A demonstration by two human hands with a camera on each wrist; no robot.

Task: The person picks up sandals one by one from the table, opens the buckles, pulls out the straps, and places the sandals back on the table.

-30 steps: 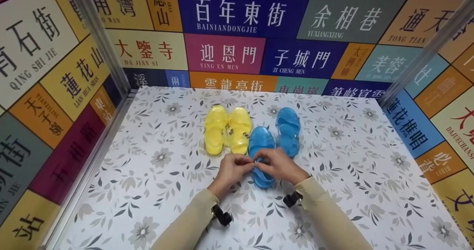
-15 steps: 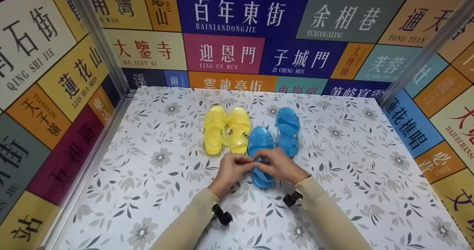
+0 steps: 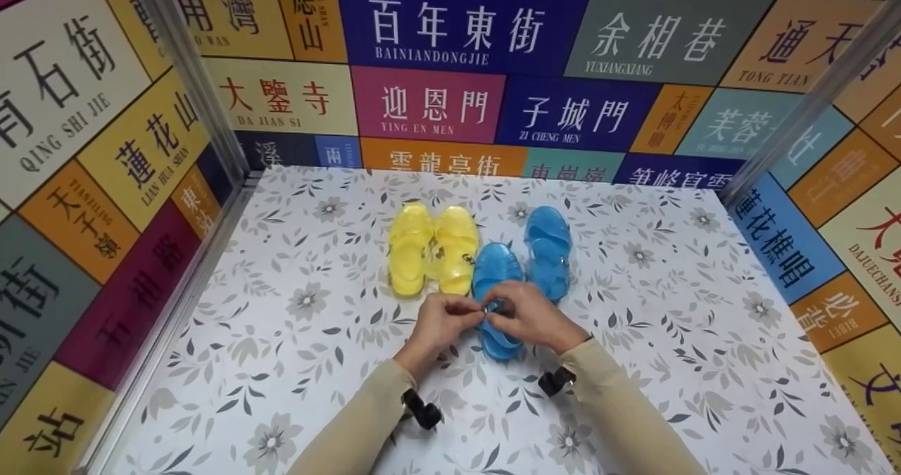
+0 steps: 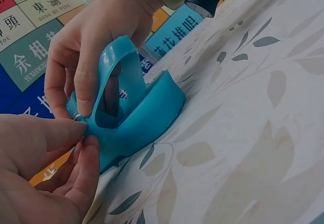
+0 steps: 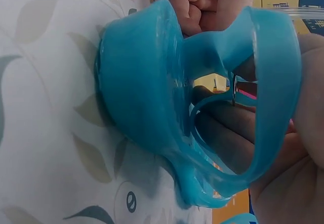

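Use the flowered cloth (image 3: 281, 362) as your rest: the nearer blue sandal (image 3: 498, 264) lies on it, between the yellow sandals (image 3: 410, 253) and the other blue sandal (image 3: 549, 232). Your left hand (image 3: 442, 324) pinches its side by the buckle; your right hand (image 3: 531, 317) pinches the strap (image 5: 278, 87) there. Best brace with the left and ease the strap gently, without twisting. The sandal looks like glossy, bendy plastic, ribbed over the toe; the strap makes a smooth loop, the buckle (image 4: 77, 117) a thin metal glint.
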